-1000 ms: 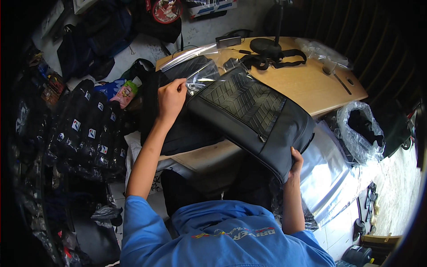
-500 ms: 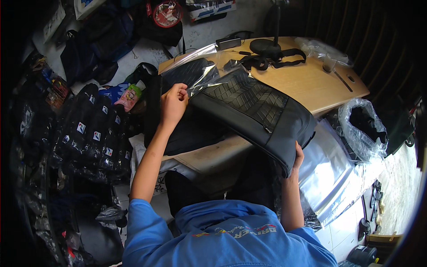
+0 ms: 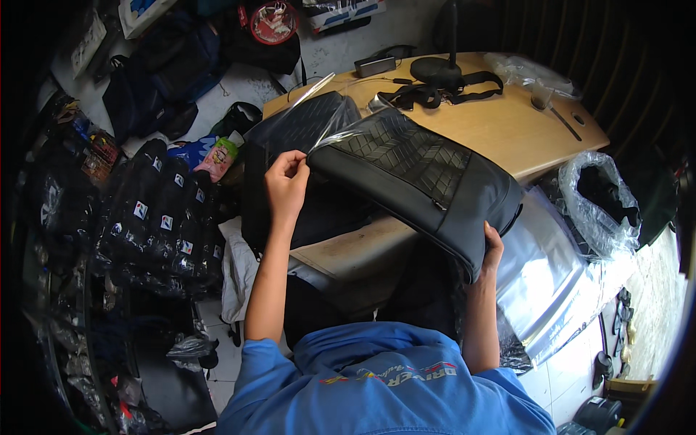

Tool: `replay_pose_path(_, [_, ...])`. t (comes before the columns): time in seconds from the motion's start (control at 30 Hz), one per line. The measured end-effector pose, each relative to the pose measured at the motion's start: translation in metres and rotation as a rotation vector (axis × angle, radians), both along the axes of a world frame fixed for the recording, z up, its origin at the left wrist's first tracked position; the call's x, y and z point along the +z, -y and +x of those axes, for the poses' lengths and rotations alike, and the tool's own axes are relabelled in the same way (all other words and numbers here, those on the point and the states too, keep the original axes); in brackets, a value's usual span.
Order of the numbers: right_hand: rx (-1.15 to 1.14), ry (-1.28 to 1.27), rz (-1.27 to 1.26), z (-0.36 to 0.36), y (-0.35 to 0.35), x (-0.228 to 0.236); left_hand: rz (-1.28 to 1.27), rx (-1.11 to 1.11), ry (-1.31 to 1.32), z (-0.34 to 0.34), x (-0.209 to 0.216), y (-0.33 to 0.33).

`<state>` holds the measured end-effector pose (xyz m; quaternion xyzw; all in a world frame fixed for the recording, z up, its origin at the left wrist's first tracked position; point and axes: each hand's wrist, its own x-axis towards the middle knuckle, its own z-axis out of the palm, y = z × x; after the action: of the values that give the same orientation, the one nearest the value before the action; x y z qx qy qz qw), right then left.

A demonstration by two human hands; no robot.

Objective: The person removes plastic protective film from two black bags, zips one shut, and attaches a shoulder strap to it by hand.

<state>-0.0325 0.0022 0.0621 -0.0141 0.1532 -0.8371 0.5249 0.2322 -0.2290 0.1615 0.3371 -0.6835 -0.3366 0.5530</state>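
Observation:
A black backpack (image 3: 467,196) with a chevron-patterned front panel lies slanted before me, partly over the edge of the wooden table. My right hand (image 3: 491,249) grips its near right corner, thumb on top and the other fingers mostly hidden underneath. At its far left end, my left hand (image 3: 288,177) pinches the edge of a clear plastic bag (image 3: 339,136). The plastic covers that end of the backpack, and a loose flap of it stands up. Behind my left hand rests another dark patterned backpack (image 3: 297,123).
On the wooden table (image 3: 533,141) are a black stand base (image 3: 435,71) with a strap and a small dark box (image 3: 375,67). Flat clear plastic sheets (image 3: 540,254) lie at right, beside an open plastic bag (image 3: 602,210). Wrapped black goods (image 3: 156,217) are stacked at left.
My left hand has moved slightly down and closed in on the plastic edge beside the backpack's end. The standing flap of plastic has shifted. My right hand keeps its hold.

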Motion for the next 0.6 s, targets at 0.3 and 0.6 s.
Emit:
replay_pose_path(0.3, [0.032,-0.080,0.314,-0.004,-0.013,0.019,-0.347,0.133,0.051,0.007,0.003,-0.003])
replay_pose_path(0.6, [0.005,-0.118,0.419,0.006,-0.026,0.031,-0.611,0.200,0.224,0.011,0.018,-0.031])
